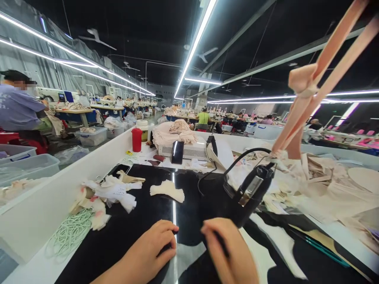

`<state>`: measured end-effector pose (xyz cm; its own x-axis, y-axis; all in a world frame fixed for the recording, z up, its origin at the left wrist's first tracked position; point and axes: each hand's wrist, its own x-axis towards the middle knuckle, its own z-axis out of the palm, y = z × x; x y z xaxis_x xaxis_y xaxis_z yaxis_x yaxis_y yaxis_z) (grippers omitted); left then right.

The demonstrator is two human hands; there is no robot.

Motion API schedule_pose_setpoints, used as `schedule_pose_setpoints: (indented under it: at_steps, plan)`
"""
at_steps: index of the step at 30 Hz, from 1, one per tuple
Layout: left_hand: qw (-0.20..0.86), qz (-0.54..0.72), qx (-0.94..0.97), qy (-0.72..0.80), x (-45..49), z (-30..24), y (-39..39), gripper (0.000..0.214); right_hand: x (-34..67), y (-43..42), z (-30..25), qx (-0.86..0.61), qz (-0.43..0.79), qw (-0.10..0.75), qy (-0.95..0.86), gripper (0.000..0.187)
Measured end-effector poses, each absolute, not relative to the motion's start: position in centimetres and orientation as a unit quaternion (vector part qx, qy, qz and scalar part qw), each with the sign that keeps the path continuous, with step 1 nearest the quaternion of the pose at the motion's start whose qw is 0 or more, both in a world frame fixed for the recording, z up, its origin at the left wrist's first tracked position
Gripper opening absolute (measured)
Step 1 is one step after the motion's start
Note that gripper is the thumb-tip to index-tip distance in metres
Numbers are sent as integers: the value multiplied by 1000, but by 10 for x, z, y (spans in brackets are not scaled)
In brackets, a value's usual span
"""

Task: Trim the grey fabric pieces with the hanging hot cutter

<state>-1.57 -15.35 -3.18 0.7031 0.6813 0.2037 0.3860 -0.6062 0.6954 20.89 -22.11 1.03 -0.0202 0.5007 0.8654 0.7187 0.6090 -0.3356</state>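
Observation:
My left hand is low over a glossy black work surface, its fingers curled in toward the thumb. To its right my right hand is bent the same way and a little blurred. What either hand pinches, if anything, is hidden. A pale grey patch, sheer cloth or a reflection, shows between them. Ahead lies a cream fabric piece. White cut pieces lie beyond my right hand. Above them a black corded device with a metal plate hangs from knotted pink straps.
Fabric scraps and a tangle of pale green cord lie at left. Behind are a red container, a phone and a white vented box under cloth. Teal-handled scissors lie at right. A person sits far left.

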Motion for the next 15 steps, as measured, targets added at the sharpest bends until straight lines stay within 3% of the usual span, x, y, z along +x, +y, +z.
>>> schedule_pose_setpoints:
  at_steps: [3, 6, 9, 15]
  plan:
    - [348, 257, 846, 313, -17, -25, -153, 5, 197, -211, -10, -434, -38, 434, -788, 30]
    - [389, 259, 814, 345, -21, -14, -150, 8, 191, -202, -19, -496, 117, 390, -767, 11]
    - [440, 267, 781, 353, -22, -5, -141, 15, 187, -194, -15, -521, 199, 403, -726, 9]
    - [427, 326, 740, 404, -9, -4, -94, 17, 180, -156, -5, -543, 155, 441, -698, 18]
